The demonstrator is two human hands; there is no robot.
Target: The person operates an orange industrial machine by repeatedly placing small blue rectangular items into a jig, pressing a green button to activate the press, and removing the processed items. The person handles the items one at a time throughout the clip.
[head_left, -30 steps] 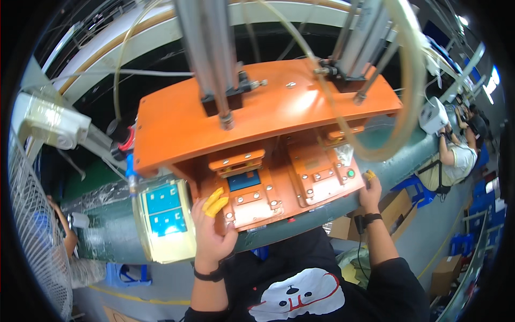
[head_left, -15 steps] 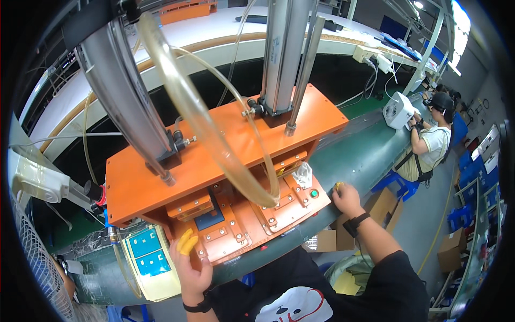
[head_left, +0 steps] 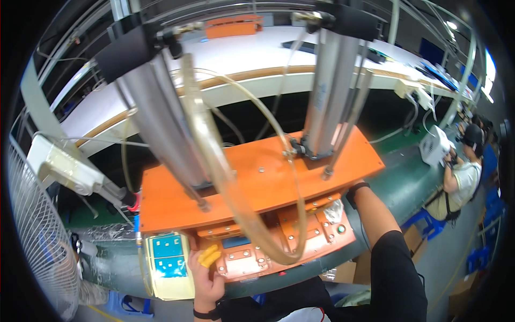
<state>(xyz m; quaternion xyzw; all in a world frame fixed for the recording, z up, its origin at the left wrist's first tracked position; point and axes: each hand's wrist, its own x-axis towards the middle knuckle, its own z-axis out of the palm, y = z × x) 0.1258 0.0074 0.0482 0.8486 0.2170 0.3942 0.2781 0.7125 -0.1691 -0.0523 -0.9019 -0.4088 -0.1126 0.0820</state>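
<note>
My left hand (head_left: pixel 206 275) wears yellow finger covers (head_left: pixel 209 256) and rests against the left edge of a copper-coloured fixture (head_left: pixel 300 242), holding nothing. Above the fixture hangs an orange press plate (head_left: pixel 257 182) carried by two grey cylinders (head_left: pixel 161 129). My right forearm (head_left: pixel 375 214) reaches up past the fixture's right end. It wears a black wristband (head_left: pixel 357 189), and the hand itself is hidden behind the orange plate. A clear hose (head_left: pixel 214 161) loops down in front of the plate.
A cream control box with blue panels (head_left: pixel 169 258) sits left of the fixture. The press stands over a green conveyor belt (head_left: pixel 407 182) carrying a white box (head_left: pixel 434 147). A person (head_left: pixel 461 174) works at the belt's far right. A wire fan guard (head_left: pixel 32 236) stands at left.
My right hand has moved from the fixture's right corner up behind the orange plate. The left hand stays at the fixture's left edge. My head has come closer to the press.
</note>
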